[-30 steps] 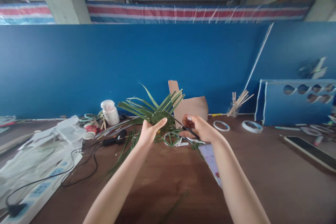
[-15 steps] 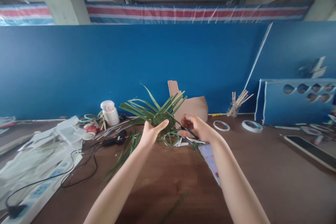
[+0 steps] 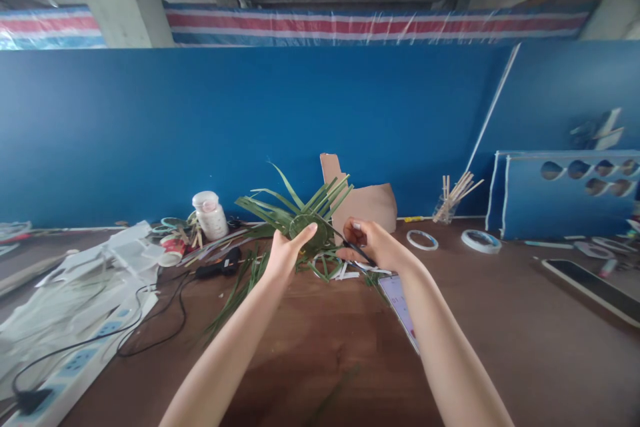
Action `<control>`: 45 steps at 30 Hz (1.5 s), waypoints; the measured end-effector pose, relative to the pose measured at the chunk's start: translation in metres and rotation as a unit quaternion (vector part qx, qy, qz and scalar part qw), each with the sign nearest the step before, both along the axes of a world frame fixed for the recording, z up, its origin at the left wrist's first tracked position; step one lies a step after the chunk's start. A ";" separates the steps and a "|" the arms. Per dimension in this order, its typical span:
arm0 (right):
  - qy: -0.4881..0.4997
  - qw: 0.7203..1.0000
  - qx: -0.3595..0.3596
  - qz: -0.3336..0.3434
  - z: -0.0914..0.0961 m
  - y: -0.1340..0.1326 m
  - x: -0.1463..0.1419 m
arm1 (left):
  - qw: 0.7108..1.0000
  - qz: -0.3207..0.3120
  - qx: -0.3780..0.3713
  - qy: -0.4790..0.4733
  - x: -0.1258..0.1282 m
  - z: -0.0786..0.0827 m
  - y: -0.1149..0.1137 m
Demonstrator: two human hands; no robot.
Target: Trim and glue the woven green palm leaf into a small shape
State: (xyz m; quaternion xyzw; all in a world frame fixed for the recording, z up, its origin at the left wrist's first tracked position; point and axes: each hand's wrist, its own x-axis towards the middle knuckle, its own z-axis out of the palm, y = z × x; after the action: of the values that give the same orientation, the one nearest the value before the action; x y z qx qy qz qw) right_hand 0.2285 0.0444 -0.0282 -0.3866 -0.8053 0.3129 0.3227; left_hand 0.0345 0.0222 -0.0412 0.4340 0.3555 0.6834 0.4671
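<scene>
A green plaited-leaf piece (image 3: 301, 219) is held up over the far part of the brown wooden table (image 3: 320, 340), in front of an upright tan cardboard sheet (image 3: 367, 205). Its middle is formed as a rounded, flat disc, from which long narrow blades are fanned out behind; some are pointed, while those on the right appear blunt-ended. The disc is gripped by the left hand (image 3: 286, 252), its thumb pressed flat across the front. By the right hand (image 3: 375, 241), with fingers curled nearly closed, a long, thin, dark object (image 3: 339, 235) is held, its far end brought to the disc's right edge. What this object is cannot be made out. The left fingers are hidden behind the leaf piece, the weave is blurred, and a lilac-screened smartphone (image 3: 397, 303) is partly covered by the right forearm.
</scene>
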 end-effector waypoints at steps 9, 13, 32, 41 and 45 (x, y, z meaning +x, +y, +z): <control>0.012 1.000 0.004 -0.002 -0.004 0.001 -0.003 | 0.999 0.042 -0.016 0.029 -0.006 0.001 0.001; 0.021 1.000 -0.003 0.002 -0.006 0.003 -0.005 | 0.998 0.048 0.023 0.039 -0.004 0.001 0.001; 0.008 1.000 0.019 0.010 -0.005 0.001 -0.009 | 0.998 0.034 0.036 0.024 -0.007 -0.001 0.004; 0.020 1.000 0.011 0.002 -0.004 0.000 -0.010 | 0.999 0.009 0.018 0.044 -0.003 0.000 0.000; 0.017 1.000 0.022 -0.009 -0.004 -0.001 -0.010 | 0.998 -0.005 0.020 0.055 0.000 0.001 -0.003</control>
State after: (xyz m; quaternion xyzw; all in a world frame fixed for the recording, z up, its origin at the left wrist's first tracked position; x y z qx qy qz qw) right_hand 0.2180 0.0433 -0.0325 -0.3811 -0.8028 0.2988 0.3480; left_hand 0.0343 0.0190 -0.0406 0.4817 0.3652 0.6630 0.4415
